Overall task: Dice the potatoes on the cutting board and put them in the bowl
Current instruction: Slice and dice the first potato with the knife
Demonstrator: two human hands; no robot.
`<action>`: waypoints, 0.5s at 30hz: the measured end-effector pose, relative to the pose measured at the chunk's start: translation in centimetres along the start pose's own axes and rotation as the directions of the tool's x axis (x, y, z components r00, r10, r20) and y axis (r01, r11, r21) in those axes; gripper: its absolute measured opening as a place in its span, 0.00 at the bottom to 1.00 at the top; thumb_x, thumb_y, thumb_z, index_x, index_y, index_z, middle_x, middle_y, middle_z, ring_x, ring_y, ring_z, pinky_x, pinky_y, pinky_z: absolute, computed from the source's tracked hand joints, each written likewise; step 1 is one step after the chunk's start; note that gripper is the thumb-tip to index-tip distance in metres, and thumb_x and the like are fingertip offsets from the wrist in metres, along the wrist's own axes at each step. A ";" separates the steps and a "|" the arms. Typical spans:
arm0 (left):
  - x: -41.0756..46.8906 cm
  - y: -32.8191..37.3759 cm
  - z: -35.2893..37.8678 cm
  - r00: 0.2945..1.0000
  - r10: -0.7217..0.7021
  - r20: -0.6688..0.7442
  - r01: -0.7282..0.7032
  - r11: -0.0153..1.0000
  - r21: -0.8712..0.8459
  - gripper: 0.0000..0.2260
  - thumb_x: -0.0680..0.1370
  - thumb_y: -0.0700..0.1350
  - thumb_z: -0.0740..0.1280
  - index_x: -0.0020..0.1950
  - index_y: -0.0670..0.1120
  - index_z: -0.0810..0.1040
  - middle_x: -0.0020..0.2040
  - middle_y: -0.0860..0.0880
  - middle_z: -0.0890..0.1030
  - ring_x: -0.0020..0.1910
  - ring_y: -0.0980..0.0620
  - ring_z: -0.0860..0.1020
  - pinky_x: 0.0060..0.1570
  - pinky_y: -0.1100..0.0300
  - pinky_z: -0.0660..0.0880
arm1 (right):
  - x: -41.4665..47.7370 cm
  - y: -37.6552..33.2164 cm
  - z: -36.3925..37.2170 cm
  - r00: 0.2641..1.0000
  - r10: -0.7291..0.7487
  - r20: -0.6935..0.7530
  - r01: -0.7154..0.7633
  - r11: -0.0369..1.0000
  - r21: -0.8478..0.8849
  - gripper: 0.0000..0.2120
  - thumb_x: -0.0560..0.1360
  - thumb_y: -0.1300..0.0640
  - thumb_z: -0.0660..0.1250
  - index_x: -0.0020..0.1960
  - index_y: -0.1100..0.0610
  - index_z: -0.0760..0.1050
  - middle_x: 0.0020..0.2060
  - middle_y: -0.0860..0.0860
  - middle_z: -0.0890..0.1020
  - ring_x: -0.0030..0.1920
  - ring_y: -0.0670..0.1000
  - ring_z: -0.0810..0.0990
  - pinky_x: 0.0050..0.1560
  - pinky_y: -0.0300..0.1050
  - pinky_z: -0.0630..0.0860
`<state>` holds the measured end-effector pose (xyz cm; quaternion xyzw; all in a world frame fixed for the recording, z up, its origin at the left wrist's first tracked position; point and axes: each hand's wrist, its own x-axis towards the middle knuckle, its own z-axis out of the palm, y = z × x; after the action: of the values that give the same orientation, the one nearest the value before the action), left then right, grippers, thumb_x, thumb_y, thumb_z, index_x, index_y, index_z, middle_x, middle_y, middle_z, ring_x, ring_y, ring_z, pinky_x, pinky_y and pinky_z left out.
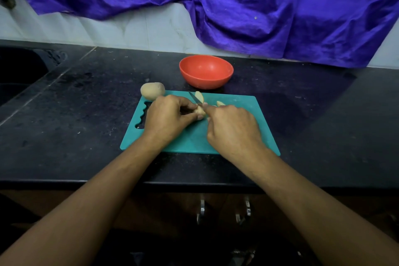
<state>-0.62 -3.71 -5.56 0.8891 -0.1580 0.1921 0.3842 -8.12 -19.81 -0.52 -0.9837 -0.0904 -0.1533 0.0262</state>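
A red bowl [206, 71] stands on the black tabletop [86, 114] just beyond the far edge of a teal cutting board [237, 114], its inside showing only plain red. On the board, a person's left hand [167, 116] holds a potato piece [199, 112], with the fingers [187, 106] curled closely round it and the thumb pressed to its near side. The right hand [234, 129] grips a knife [194, 98], fingers [212, 112] wrapped tight so that the handle is almost wholly hidden. The thin blade points away and to the left, passing over the held piece. Two cut wedges lie further back on the board, one [199, 95] beside the blade tip and the other [220, 103] just past the right hand. A whole potato [152, 91] rests at the board's far-left corner, near its wavy grip slot [143, 116]. Bare board stretches to the right of the hands and towards its near edge, which lies well back from the tabletop's front edge. Dark tabletop runs open on both sides, as far as a sink [19, 71] on the left. Purple cloth [259, 6] hangs over the wall behind.
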 end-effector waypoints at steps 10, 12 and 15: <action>0.0 0.2 0.0 1.000 0.012 0.000 -0.012 1.000 0.011 0.12 0.71 0.56 0.79 0.51 0.54 0.88 0.46 0.57 0.87 0.45 0.61 0.84 0.47 0.53 0.82 | -0.4 -0.1 0.1 1.000 0.005 0.022 -0.004 1.000 -0.024 0.22 0.82 0.56 0.59 0.76 0.48 0.69 0.53 0.52 0.82 0.51 0.57 0.82 0.42 0.50 0.69; 0.0 0.1 0.0 1.000 0.019 0.002 -0.019 1.000 0.017 0.12 0.71 0.56 0.79 0.52 0.53 0.88 0.47 0.57 0.87 0.45 0.61 0.84 0.48 0.53 0.82 | 0.2 -0.5 0.3 0.999 0.015 0.049 -0.014 1.000 -0.016 0.21 0.81 0.56 0.60 0.74 0.48 0.72 0.55 0.53 0.83 0.57 0.58 0.81 0.46 0.51 0.73; 0.1 0.0 0.0 1.000 0.013 0.007 -0.013 1.000 0.001 0.12 0.72 0.56 0.79 0.52 0.53 0.88 0.48 0.58 0.87 0.46 0.62 0.84 0.50 0.53 0.82 | 0.6 -0.6 0.5 0.998 0.012 0.062 -0.012 1.000 -0.004 0.20 0.81 0.57 0.60 0.72 0.49 0.73 0.56 0.53 0.83 0.61 0.58 0.81 0.49 0.52 0.76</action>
<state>-0.53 -3.71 -5.52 0.8889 -0.1650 0.1916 0.3819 -7.51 -19.07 -0.80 -0.9885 -0.0851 -0.1229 0.0227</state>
